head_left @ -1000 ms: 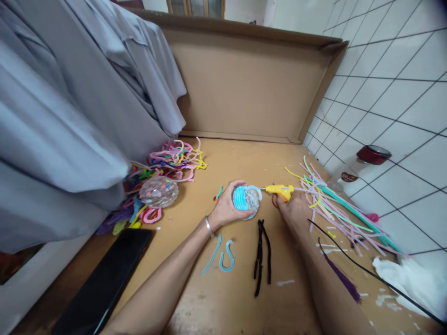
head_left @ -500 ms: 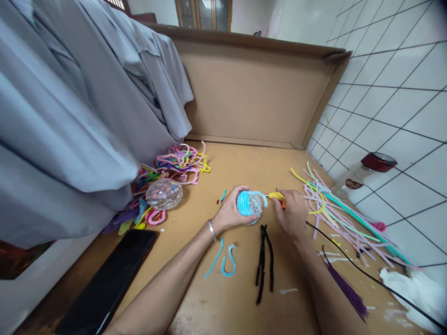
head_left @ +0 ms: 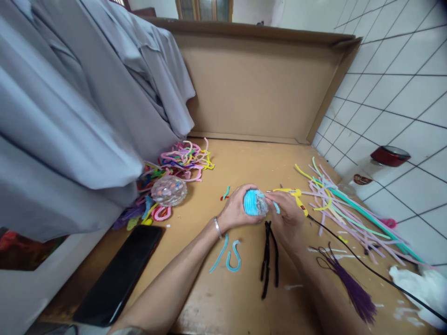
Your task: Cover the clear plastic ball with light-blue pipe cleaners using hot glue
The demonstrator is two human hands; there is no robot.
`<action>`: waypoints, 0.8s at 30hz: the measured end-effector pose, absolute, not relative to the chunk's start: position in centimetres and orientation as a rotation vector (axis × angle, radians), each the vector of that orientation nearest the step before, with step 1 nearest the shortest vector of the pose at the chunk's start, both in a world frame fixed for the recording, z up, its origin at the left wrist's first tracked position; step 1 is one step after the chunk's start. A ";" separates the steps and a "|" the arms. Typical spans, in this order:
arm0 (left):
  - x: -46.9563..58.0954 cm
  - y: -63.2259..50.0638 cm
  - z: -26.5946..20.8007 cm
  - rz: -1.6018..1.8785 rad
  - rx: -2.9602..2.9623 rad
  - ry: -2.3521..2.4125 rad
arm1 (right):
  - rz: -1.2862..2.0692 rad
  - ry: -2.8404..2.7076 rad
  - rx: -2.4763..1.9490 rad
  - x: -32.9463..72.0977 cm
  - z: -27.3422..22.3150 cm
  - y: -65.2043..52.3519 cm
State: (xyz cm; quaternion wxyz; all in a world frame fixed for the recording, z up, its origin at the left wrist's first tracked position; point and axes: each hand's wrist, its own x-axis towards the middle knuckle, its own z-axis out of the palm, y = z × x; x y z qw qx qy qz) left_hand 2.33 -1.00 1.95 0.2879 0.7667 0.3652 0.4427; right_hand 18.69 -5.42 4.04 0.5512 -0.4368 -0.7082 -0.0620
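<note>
A small round ball (head_left: 252, 203), partly wrapped in rows of light-blue pipe cleaner with a greyish part bare on its right, is held by my left hand (head_left: 234, 208). My right hand (head_left: 287, 217) pinches a light-blue pipe cleaner (head_left: 277, 207) at the ball's right side; its fingertips come close to the bare part. Just beyond that hand a yellow hot glue gun (head_left: 296, 196) lies on the table. Below the ball are black pipe cleaners (head_left: 267, 260), a straight blue piece (head_left: 219, 255) and a curled blue piece (head_left: 239, 261).
A pile of coloured pipe cleaners (head_left: 185, 158) and a clear faceted bowl (head_left: 169, 190) sit at left, near a black phone (head_left: 120, 274). More pipe cleaners (head_left: 344, 209), a jar (head_left: 372, 172), a purple tassel (head_left: 349, 288) and a black cord (head_left: 344, 246) are at right. Cardboard (head_left: 251, 83) stands behind.
My right hand has let go of the glue gun, which now lies on the table, and has moved to the ball to pinch the blue pipe cleaner. The left hand still holds the ball.
</note>
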 end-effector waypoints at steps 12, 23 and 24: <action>2.1 -0.6 1.9 1.180 2.002 0.963 | -0.004 -1.739 -0.942 19.5 2.9 -4.9; 2.2 -0.7 1.7 1.206 1.951 0.919 | 0.068 -1.763 -0.945 19.2 2.7 -5.0; 2.3 -0.6 1.6 1.215 1.930 0.903 | 0.075 -1.760 -0.947 19.2 2.7 -5.0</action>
